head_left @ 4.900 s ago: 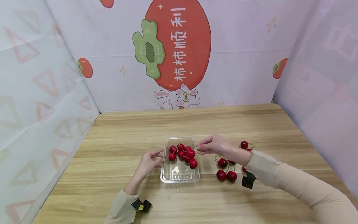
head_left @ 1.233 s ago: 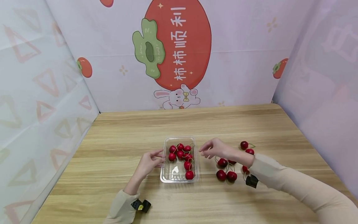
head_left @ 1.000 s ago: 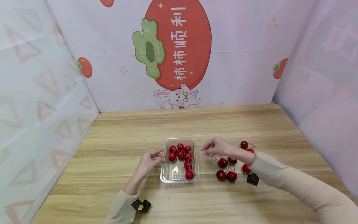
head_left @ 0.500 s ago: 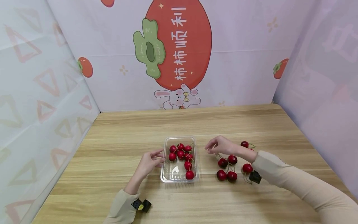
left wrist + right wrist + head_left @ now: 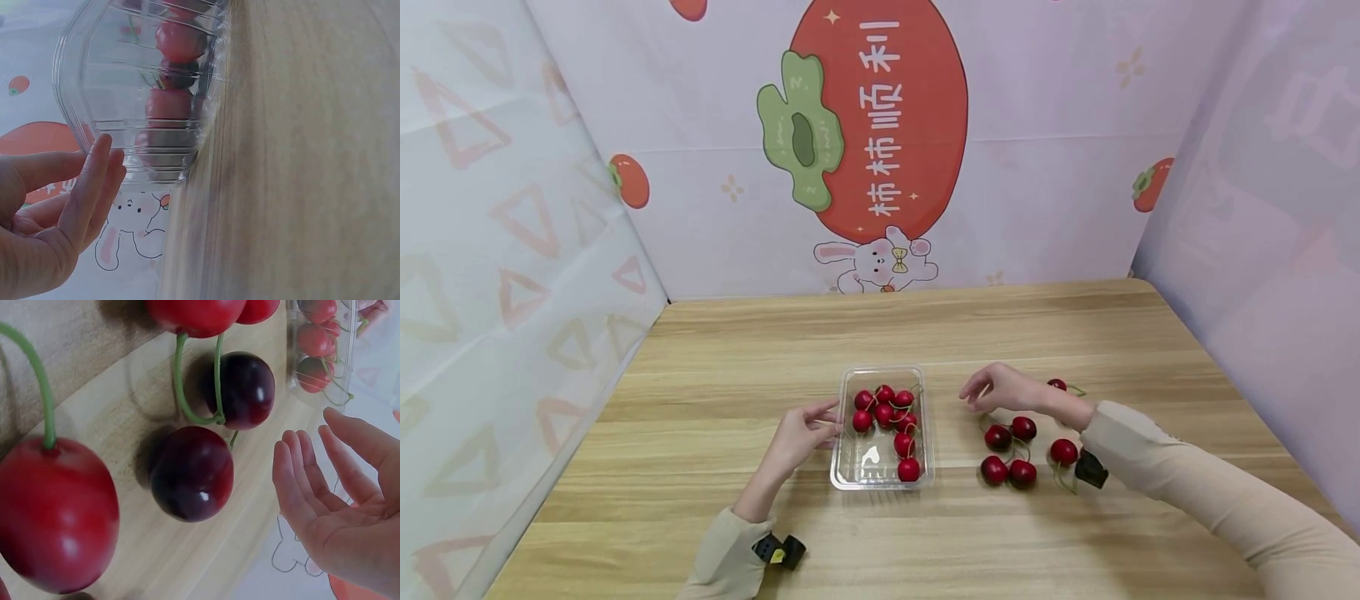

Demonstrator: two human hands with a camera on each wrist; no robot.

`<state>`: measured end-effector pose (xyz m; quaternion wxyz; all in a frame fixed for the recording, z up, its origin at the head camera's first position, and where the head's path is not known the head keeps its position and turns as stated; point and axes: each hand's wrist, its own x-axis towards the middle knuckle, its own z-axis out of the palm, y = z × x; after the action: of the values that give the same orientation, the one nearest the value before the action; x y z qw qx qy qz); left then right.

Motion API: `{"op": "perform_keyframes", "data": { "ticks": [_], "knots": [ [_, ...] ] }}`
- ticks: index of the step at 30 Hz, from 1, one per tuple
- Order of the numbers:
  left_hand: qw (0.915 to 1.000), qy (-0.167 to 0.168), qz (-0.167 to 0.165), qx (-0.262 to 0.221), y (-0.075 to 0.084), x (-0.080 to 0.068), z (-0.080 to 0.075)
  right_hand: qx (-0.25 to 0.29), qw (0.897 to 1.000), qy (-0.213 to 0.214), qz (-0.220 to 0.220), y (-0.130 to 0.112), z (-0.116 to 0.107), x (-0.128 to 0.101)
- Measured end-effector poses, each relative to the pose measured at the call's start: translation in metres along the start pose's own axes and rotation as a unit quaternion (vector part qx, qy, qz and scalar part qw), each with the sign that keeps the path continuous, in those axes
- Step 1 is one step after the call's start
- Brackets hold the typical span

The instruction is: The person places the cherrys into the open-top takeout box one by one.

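A clear plastic box (image 5: 880, 484) stands on the table with several red cherries (image 5: 884, 414) inside, most of them at its far end. At its left side is my left hand (image 5: 802, 435); the left wrist view has its fairly straight fingertips (image 5: 103, 145) against the outer wall near the rim. My right hand (image 5: 997, 388) hovers to the right of the box, fingers loosely bent with nothing between them. Just below it lie several loose cherries (image 5: 1023, 428), dark red with green stems. In the right wrist view, a dark cherry (image 5: 192, 474) is close to that hand.
Farther right, one cherry (image 5: 1063, 452) lies near the right wrist camera (image 5: 1091, 469). Another cherry (image 5: 1056, 384) is partly hidden behind the right forearm. The wooden table (image 5: 737, 350) ends at a printed cloth backdrop (image 5: 1037, 208), with cloth walls on both sides.
A cherry near the right hand earlier now lies in the box's near right part, and others there have shifted. The right hand has drawn back rightward, empty. The left hand stays put.
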<state>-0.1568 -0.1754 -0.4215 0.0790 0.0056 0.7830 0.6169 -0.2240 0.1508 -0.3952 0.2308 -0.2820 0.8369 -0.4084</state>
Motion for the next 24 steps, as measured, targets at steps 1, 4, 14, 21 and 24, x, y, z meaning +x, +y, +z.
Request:
{"op": "perform_keyframes", "data": {
  "ticks": [1,4,14,21,24],
  "knots": [
    [1.0,0.0,0.0,-0.001,0.0,0.0,0.0,-0.004,1.0,-0.001,-0.002,0.001,0.0,0.0],
    [1.0,0.0,0.002,0.0,0.0,0.0,0.0,-0.017,1.0,-0.003,-0.005,0.003,-0.001,0.0],
    [1.0,-0.007,-0.003,-0.002,0.0,0.0,0.0,-0.052,0.999,-0.014,-0.003,0.009,-0.006,-0.002],
    [1.0,-0.009,-0.002,-0.004,-0.001,0.0,0.0,-0.067,0.997,-0.019,0.012,0.011,-0.006,-0.004],
    [1.0,-0.008,-0.003,-0.004,-0.001,0.0,0.0,-0.076,0.997,-0.021,0.019,0.013,-0.005,-0.004]
  ]
}}
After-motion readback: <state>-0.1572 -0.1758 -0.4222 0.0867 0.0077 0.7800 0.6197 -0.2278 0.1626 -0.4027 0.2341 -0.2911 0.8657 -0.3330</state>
